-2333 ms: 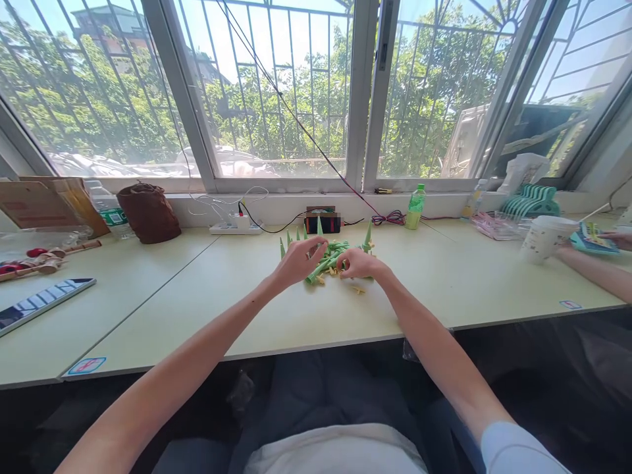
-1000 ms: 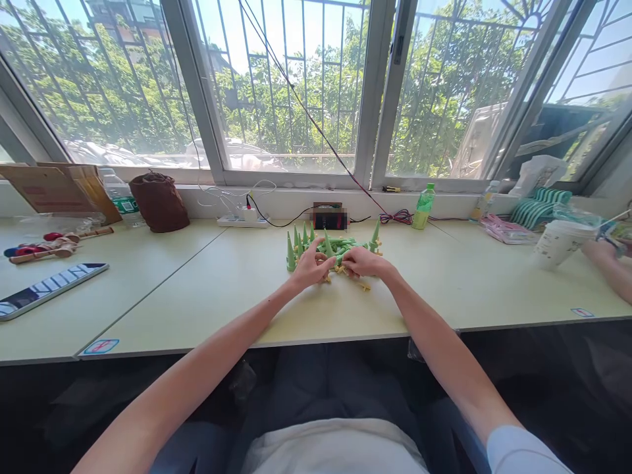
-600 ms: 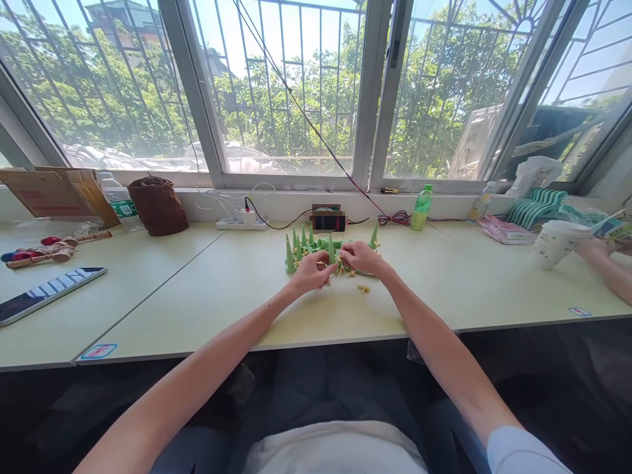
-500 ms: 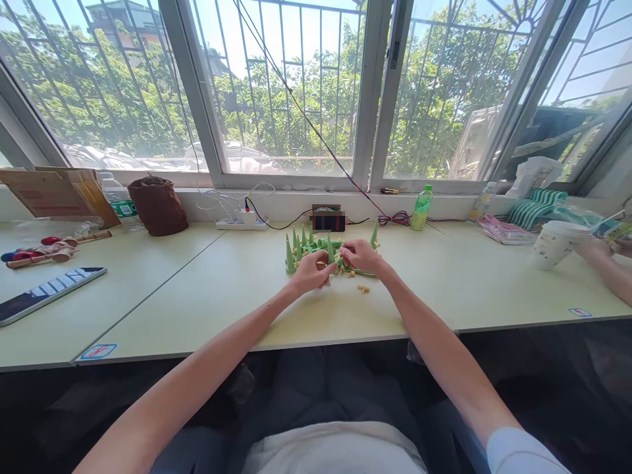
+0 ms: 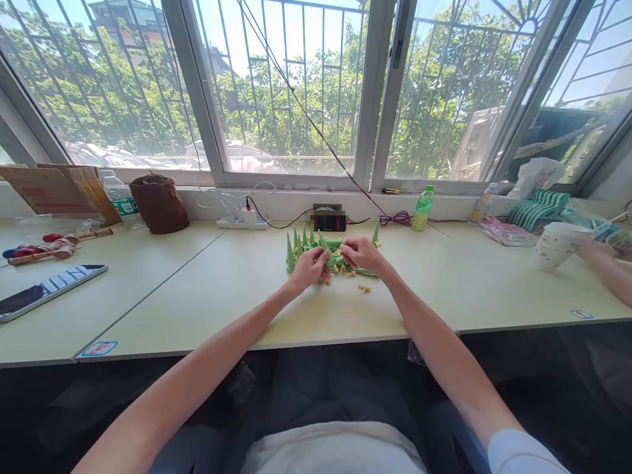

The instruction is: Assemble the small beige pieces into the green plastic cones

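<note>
My left hand [image 5: 310,267] is closed around a green pointed cone [image 5: 322,241], whose tip leans up and to the left above the fingers. Just to its right, my right hand [image 5: 361,255] is held in a pinch; a bit of yellow shows at its fingertips, too small to name. Several green cones [image 5: 289,253] stand upright in a group left of and behind my left hand, and one more cone [image 5: 376,234] rises behind my right hand. Other green pieces lie between the hands among small yellow pieces [image 5: 340,269]. A yellow T-shaped piece [image 5: 364,289] lies nearer the front.
A phone-like device [image 5: 330,220] stands behind the cones, near a power strip [image 5: 243,222]. A green bottle [image 5: 423,208] is at the back right. On the left are a brown pouch [image 5: 158,203] and a tablet [image 5: 52,291]. Another person's hand [image 5: 603,260] is beside a white cup [image 5: 559,245].
The cone in my left hand has gone from upright to leaning left, and the left fingers have closed up more. My right hand has stayed nearly in place.
</note>
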`<move>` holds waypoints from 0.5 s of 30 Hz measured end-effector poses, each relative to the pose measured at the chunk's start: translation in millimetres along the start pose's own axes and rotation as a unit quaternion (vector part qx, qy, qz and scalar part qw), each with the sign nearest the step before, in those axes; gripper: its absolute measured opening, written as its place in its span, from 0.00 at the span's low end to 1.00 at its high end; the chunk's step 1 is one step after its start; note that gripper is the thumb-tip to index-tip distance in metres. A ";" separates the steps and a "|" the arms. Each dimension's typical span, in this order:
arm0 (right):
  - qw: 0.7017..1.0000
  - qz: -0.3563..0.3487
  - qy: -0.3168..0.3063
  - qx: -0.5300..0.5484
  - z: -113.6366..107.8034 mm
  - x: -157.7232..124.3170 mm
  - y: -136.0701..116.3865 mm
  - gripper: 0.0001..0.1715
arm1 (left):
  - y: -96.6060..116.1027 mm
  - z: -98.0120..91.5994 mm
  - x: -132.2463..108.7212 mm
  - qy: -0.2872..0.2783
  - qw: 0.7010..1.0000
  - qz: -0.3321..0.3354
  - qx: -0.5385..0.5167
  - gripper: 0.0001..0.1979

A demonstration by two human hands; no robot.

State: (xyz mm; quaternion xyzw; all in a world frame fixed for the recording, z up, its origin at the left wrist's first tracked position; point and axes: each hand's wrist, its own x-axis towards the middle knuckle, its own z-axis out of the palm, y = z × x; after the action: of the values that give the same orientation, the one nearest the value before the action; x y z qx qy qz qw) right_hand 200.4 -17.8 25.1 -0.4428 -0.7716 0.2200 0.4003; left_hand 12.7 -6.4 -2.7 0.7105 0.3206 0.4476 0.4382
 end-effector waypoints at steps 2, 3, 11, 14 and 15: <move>1.000 0.002 -0.001 0.004 0.0 0.1 0.5 0.16 | 0.7 -0.2 0.4 0.003 1.000 -0.003 -0.009 0.19; 1.000 0.001 0.000 0.005 0.0 0.1 0.6 0.16 | 1.4 -0.1 0.3 0.003 1.000 -0.005 -0.011 0.18; 1.000 -0.003 0.001 0.009 0.6 0.4 1.3 0.17 | 6.8 0.2 -1.4 -0.004 0.999 -0.011 -0.035 0.17; 1.000 -0.005 0.002 0.010 0.5 0.8 2.0 0.17 | 8.2 0.0 -1.5 -0.008 0.999 -0.018 -0.049 0.16; 1.000 -0.003 0.002 0.010 0.5 0.9 2.2 0.17 | 8.6 0.0 -1.6 -0.010 0.998 -0.021 -0.054 0.16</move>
State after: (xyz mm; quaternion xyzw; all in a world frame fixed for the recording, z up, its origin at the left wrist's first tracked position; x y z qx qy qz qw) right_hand 200.9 -15.8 23.7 -0.4366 -0.7701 0.2254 0.4069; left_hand 12.6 -11.3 4.5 0.6834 0.3064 0.4481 0.4882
